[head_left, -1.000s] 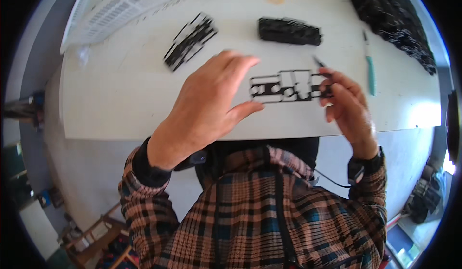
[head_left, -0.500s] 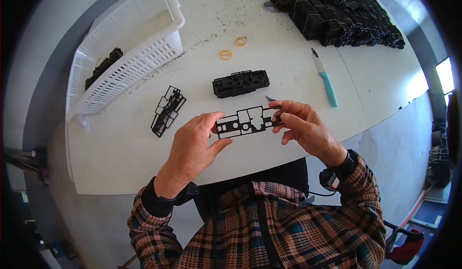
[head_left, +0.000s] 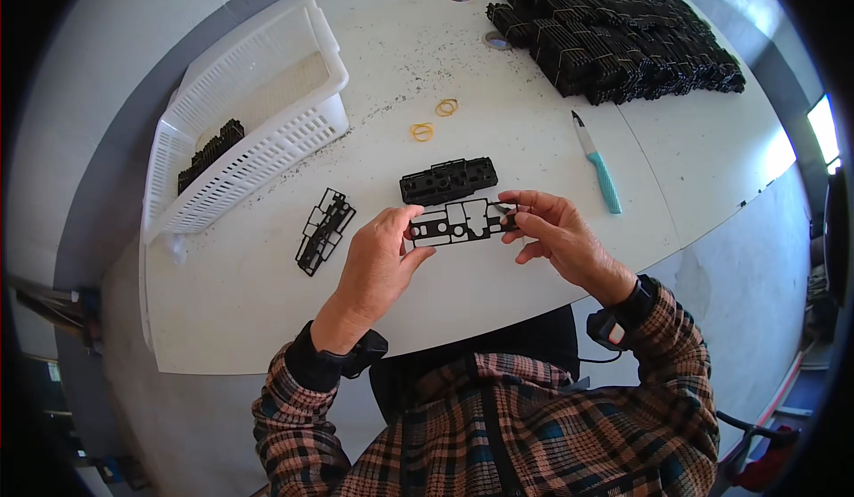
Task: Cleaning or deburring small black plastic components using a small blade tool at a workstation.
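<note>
My left hand [head_left: 374, 261] pinches one end of a thin black plastic frame [head_left: 431, 228] with rectangular and round cut-outs, thumb below and fingers above. The other end is between the thumb and fingers of my right hand [head_left: 569, 243]. The frame is held up above the table in front of me. Close by my right fingertips shows a small grey pointed tip, too small to name. Just beyond the held frame lies a stack of similar black frames [head_left: 449, 182]. A looser black frame piece [head_left: 331, 228] rests on the table left of my left hand.
A white slotted basket [head_left: 294, 132] at the left holds some black frames [head_left: 210, 156]. Two yellow rubber bands [head_left: 422, 132] lie beyond the stack. At the right is a knife with a turquoise handle [head_left: 605, 182]. Banded black bundles [head_left: 614, 39] are heaped at the far right. Dark crumbs dot the table.
The view has shifted slightly, so the table things sit lower and further right. Both hands keep their grip on the frame, which now appears closer to the stack.
</note>
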`<state>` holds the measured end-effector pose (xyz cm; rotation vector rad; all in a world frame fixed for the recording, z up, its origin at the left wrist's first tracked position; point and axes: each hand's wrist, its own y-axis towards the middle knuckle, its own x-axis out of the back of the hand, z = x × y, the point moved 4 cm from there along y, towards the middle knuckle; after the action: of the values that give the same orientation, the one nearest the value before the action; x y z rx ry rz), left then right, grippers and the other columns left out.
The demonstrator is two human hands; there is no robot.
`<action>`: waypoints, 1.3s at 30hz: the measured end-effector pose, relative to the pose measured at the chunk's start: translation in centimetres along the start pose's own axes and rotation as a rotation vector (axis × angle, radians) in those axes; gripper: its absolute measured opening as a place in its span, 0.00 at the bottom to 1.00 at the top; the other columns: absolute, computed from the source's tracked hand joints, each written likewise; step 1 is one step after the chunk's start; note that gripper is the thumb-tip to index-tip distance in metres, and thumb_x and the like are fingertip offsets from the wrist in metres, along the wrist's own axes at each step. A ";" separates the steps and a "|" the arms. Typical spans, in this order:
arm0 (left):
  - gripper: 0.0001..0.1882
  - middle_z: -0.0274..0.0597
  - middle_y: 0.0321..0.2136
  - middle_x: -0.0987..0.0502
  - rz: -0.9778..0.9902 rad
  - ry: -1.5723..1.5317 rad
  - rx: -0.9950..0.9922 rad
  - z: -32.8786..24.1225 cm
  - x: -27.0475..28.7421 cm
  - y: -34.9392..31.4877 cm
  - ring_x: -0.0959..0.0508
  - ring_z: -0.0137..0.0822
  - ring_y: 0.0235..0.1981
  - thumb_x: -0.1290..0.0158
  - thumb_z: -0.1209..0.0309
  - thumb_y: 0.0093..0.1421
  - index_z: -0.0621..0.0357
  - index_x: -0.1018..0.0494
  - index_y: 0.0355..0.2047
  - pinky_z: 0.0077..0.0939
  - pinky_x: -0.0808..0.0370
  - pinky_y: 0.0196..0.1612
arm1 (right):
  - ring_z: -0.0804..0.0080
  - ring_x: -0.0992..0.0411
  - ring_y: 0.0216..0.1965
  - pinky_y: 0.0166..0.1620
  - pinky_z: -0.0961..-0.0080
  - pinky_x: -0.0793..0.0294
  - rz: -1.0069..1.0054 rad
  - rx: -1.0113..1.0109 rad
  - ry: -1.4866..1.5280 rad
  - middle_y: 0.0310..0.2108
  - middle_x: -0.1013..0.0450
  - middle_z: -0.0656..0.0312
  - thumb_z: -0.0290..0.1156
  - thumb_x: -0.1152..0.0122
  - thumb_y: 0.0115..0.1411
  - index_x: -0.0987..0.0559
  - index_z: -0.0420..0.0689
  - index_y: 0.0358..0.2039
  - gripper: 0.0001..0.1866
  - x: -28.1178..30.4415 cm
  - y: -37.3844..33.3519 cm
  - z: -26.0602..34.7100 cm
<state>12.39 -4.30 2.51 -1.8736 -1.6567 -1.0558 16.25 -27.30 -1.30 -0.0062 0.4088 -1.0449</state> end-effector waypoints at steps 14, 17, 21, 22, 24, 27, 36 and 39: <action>0.24 0.40 0.31 0.28 -0.025 0.134 -0.030 0.8 -0.3 -1.4 0.28 0.32 0.21 0.34 0.72 0.48 0.59 0.28 0.46 0.26 0.29 0.27 | 0.76 0.24 0.39 0.37 0.80 0.18 -0.010 -0.028 -0.123 0.39 0.27 0.58 0.27 0.48 0.66 0.31 0.36 0.56 0.19 -0.6 0.0 -0.4; 0.24 0.40 0.32 0.28 -0.044 0.124 -0.026 0.7 -0.3 -1.3 0.28 0.32 0.21 0.34 0.71 0.48 0.59 0.28 0.46 0.26 0.29 0.27 | 0.77 0.24 0.39 0.37 0.80 0.19 -0.033 -0.021 -0.084 0.39 0.26 0.59 0.27 0.48 0.66 0.30 0.35 0.55 0.18 -0.6 0.0 -0.3; 0.24 0.41 0.33 0.27 -0.046 0.109 -0.023 -0.2 -0.3 -1.2 0.29 0.32 0.22 0.33 0.69 0.48 0.61 0.28 0.45 0.25 0.29 0.27 | 0.79 0.25 0.37 0.36 0.82 0.20 -0.034 -0.022 -0.015 0.36 0.26 0.61 0.27 0.48 0.66 0.28 0.35 0.52 0.16 -0.7 0.4 0.0; 0.24 0.40 0.34 0.27 0.002 0.093 -0.011 -0.4 -0.3 -1.3 0.29 0.32 0.22 0.34 0.68 0.49 0.61 0.28 0.45 0.25 0.29 0.27 | 0.80 0.26 0.36 0.35 0.83 0.20 -0.030 -0.007 -0.030 0.35 0.26 0.61 0.27 0.48 0.65 0.27 0.35 0.51 0.15 -0.8 0.5 0.3; 0.23 0.40 0.35 0.26 0.098 0.061 0.013 -0.8 -0.5 -1.4 0.29 0.31 0.22 0.34 0.66 0.50 0.63 0.28 0.44 0.25 0.29 0.28 | 0.81 0.26 0.35 0.35 0.83 0.21 -0.033 0.010 -0.046 0.35 0.26 0.62 0.28 0.48 0.65 0.26 0.35 0.49 0.14 -0.7 0.5 0.8; 0.21 0.38 0.33 0.25 0.054 -0.036 -0.061 -1.3 -0.2 -1.2 0.28 0.29 0.23 0.36 0.65 0.54 0.64 0.27 0.43 0.23 0.29 0.28 | 0.82 0.28 0.32 0.33 0.84 0.22 0.092 0.017 -0.209 0.32 0.26 0.63 0.29 0.47 0.65 0.25 0.35 0.47 0.14 -1.4 0.6 1.7; 0.12 0.32 0.24 0.26 0.192 -0.604 0.149 -1.6 -1.3 -0.4 0.27 0.21 0.23 0.45 0.67 0.64 0.65 0.27 0.40 0.13 0.30 0.24 | 0.81 0.27 0.32 0.34 0.82 0.21 0.323 -0.063 -0.301 0.31 0.25 0.62 0.29 0.47 0.64 0.25 0.35 0.47 0.14 -4.1 0.8 2.1; 0.11 0.33 0.23 0.27 0.190 -0.669 0.252 -1.2 -0.9 -0.7 0.26 0.23 0.23 0.47 0.67 0.65 0.64 0.29 0.37 0.13 0.28 0.24 | 0.79 0.25 0.35 0.37 0.79 0.20 0.179 -0.006 -0.259 0.34 0.25 0.60 0.29 0.45 0.64 0.27 0.35 0.50 0.16 -3.9 1.2 1.9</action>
<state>11.44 -5.58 2.45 -2.2851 -1.7806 -0.1196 16.22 -23.73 1.48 -0.1079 0.1736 -0.8527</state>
